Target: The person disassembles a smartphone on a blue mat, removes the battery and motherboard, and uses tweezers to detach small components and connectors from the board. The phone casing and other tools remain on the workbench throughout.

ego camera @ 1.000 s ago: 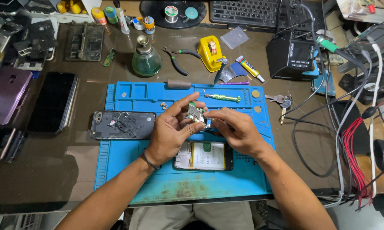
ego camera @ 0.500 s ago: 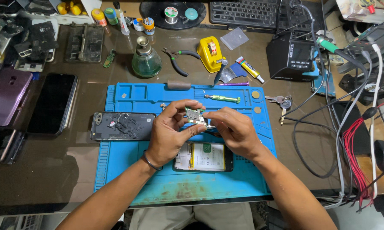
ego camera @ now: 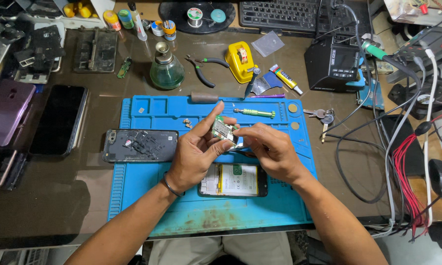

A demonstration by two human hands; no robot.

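My left hand (ego camera: 194, 149) holds a small green circuit board (ego camera: 223, 129) between thumb and fingers, above the blue work mat (ego camera: 147, 196). My right hand (ego camera: 270, 149) pinches the board's right edge, fingertips against it. Below both hands an opened phone (ego camera: 235, 180) lies on the mat, its white battery facing up. A black phone back cover (ego camera: 140, 145) lies at the mat's left edge, just left of my left hand.
A green screwdriver (ego camera: 255, 113) lies on the mat's top. Behind it stand a green glass bottle (ego camera: 167, 71), pliers (ego camera: 203, 71), a yellow tape dispenser (ego camera: 240, 61) and a glue tube (ego camera: 285, 78). Phones (ego camera: 56, 120) lie left. A black soldering station (ego camera: 334, 64) and cables (ego camera: 402, 167) crowd the right.
Both hands have turned the circuit board slightly and lifted it a little; my left index finger now stretches up past the board. Everything on the bench stays put.
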